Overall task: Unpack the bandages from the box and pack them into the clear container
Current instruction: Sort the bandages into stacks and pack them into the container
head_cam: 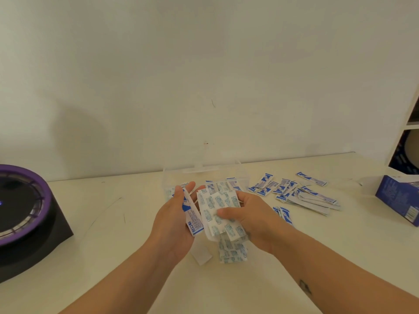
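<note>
A bundle of white-and-blue wrapped bandages (218,207) is held between both hands above the table. My right hand (254,219) grips the bundle, thumb pressed across its front. My left hand (174,219) cups the bundle's left side, and a bandage strip with blue print lies against its palm. Behind the hands stands the clear container (235,172) with a few bandages in it. More loose bandages (294,191) lie scattered on the table to the right. The blue bandage box (399,197) lies at the far right edge.
A black and purple round device (25,205) sits at the left on the cream table (113,257). A few bandages (231,252) lie on the table under my hands. A white shelf unit (408,132) stands at the back right. The wall runs close behind the container.
</note>
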